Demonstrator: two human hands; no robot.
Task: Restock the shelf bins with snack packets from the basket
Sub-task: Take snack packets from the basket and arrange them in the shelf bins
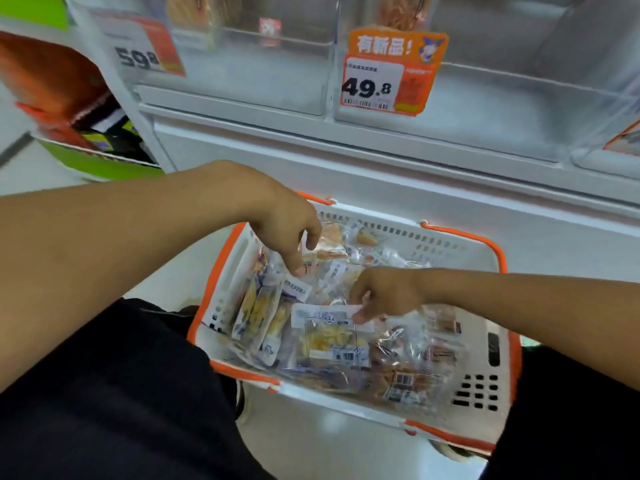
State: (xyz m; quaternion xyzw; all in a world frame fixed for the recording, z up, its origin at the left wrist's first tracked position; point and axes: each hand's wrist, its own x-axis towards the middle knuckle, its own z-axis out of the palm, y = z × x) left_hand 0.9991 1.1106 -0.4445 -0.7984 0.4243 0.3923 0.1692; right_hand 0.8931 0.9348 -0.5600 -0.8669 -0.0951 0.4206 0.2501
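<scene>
- Far out to the left of both hands, a green display stand (104, 164) holds dark and orange packs, blurred.
- Above the left hand, a clear shelf bin (242, 81) carries a price tag (149, 50) reading 59.8; a few packets show at its back.
- The left hand (287, 223) reaches down into the basket, fingers curled and pointing down, fingertips touching a small white-labelled packet (298, 285); whether it actually grips that packet cannot be told.
- Beneath both hands, the white basket (478, 386) with orange rim and handles sits on the pale floor between the person's dark-clad knees, filled with clear-wrapped snack packets (405, 375): yellowish ones under and left of the left hand, brownish ones nearer the right.
- Between the hands and slightly toward the person, a yellow snack packet (332, 337) with a white top strip lies on the heap.
- The right hand (384, 292) has its fingers curled, thumb and fingertips pinching the white top edge of that packet.
- Above the right hand, a second clear bin (502, 98) bears an orange price tag (384, 84) reading 49.8.
</scene>
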